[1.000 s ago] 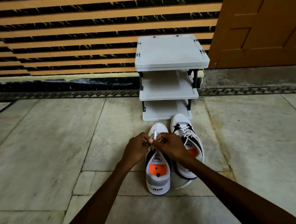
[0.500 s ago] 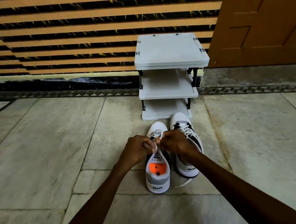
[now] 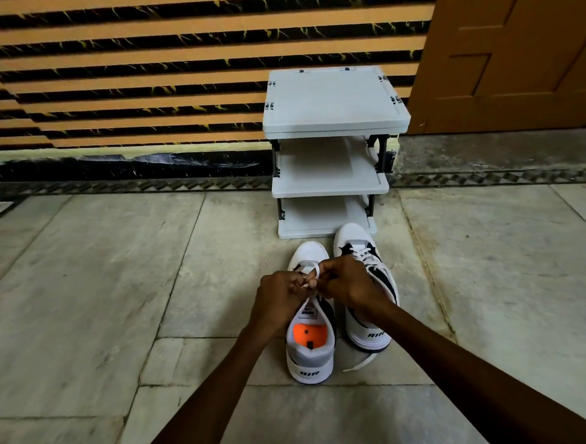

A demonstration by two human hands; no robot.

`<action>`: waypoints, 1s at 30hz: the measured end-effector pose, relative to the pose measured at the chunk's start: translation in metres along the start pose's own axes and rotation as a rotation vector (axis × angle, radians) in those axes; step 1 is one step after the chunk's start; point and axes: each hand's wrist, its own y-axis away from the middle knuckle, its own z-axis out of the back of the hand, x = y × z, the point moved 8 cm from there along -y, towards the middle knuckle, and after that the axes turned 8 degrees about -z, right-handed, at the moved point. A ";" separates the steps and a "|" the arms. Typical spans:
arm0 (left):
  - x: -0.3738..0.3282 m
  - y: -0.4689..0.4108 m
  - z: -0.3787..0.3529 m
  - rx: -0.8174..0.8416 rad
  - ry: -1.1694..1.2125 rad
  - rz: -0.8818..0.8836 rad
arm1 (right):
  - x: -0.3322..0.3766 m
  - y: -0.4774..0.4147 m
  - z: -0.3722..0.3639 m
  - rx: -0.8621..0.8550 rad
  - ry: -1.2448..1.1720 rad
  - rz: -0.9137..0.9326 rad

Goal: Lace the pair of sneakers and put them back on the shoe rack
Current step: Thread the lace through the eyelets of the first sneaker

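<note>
Fingers of both the left hand [image 3: 282, 296] and right hand [image 3: 348, 282] are pinching the white lace [image 3: 313, 272] over the left sneaker [image 3: 311, 354].

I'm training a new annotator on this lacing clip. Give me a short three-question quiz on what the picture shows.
1. True or false: both hands are working the white shoelace over the left white-and-black sneaker.
2. Where does the grey three-tier plastic shoe rack stand? A) by the striped wall B) on the person's lap
3. Fill in: the right white-and-black sneaker sits on the ____.

Key: 1 true; 2 A; 3 floor
</note>
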 end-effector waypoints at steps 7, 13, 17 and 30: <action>0.011 0.000 0.018 -0.026 0.190 0.086 | 0.004 0.005 -0.001 -0.067 0.078 0.095; 0.006 -0.007 0.014 0.072 -0.013 0.009 | 0.000 0.005 0.001 -0.080 0.066 0.090; 0.003 -0.008 0.015 0.024 0.033 0.010 | 0.002 0.004 0.002 -0.080 0.061 0.074; -0.012 -0.007 0.021 0.395 -0.373 0.002 | -0.001 0.005 0.002 -0.072 0.051 0.064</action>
